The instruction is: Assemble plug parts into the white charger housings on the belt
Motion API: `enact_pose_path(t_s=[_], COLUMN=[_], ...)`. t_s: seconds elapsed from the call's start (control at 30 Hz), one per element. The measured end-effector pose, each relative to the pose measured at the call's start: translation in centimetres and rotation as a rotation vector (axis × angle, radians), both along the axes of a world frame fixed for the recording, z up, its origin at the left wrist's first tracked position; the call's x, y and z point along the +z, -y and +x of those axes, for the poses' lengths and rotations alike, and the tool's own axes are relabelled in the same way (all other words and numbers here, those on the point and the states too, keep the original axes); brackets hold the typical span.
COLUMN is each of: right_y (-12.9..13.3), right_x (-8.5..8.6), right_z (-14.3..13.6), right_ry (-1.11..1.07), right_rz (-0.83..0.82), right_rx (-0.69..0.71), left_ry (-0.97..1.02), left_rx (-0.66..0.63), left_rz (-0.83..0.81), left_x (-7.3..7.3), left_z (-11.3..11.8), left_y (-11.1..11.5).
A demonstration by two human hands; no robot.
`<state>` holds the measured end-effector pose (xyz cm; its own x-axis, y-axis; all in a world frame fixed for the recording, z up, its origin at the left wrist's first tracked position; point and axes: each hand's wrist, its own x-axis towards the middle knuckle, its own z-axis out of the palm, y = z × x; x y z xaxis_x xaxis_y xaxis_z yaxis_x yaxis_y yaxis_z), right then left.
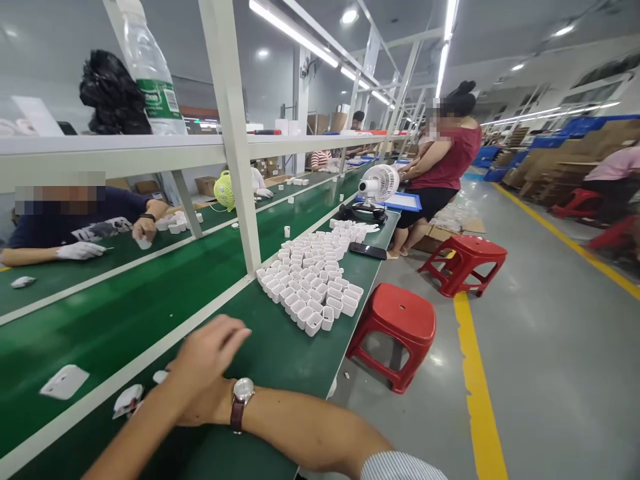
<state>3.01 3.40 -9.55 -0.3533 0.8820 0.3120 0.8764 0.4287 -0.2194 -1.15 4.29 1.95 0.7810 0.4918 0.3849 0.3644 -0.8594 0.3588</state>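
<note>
My left hand [215, 347] is raised above the green bench, its fingers loosely curled together and no object visible in them. The left forearm crosses over my right hand [203, 403], which wears a wristwatch [243, 393] with a brown strap. The right fingers are hidden behind that forearm. Beside it lie a white piece with some red and black on it [129, 400] and a small white piece [161, 377], partly covered. Ahead of both hands, many small white open-topped plastic housings [310, 283] stand packed together on the bench.
A flat white cover [65, 382] lies on the green belt [150, 300]. Past the housings are a phone [367, 251] and a white fan [379, 185]. A shelf post [235, 133] rises ahead. Red stools [400, 310] stand right; co-workers sit opposite and stand beyond.
</note>
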Motion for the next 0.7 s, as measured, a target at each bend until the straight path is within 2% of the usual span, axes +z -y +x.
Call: enact_pose_path(t_s=[0.1, 0.17, 0.27, 0.4, 0.5, 0.57, 0.63, 0.7], right_y=[-0.1, -0.2, -0.4, -0.6, -0.4, -0.3, -0.2, -0.1], right_x=[-0.2, -0.4, -0.6, -0.8, -0.8, -0.8, -0.7, -0.5], right_z=[0.6, 0.8, 1.2, 1.5, 1.6, 1.5, 1.3, 1.1], right_ry=[-0.03, -0.054, -0.1, -0.128, -0.138, -0.153, -0.177, -0.213], right_rz=[-0.009, -0.01, -0.003, 0.024, 0.07, 0.11, 0.153, 0.201], right_rx=[0.002, 0.028, 0.087, 0.152, 0.177, 0.179, 0.175, 0.155], left_ry=[-0.32, -0.385, -0.446, -0.51, -0.439, -0.308, -0.144, 0.02], left_rx=[-0.218, -0.256, -0.227, -0.278, -0.284, -0.279, -0.192, -0.005], left_rz=[0.062, 0.041, -0.007, -0.037, -0.064, -0.05, -0.02, -0.009], left_x=[0.3, 0.2, -0.7, -2.4, -3.1, -3.1, -2.9, -2.5], left_z=[5.7, 8.6, 11.6, 13.3, 12.7, 10.9, 7.7, 3.2], left_y=[4.0, 5.6, 5.9, 5.1, 5.1, 5.2, 5.0, 4.4])
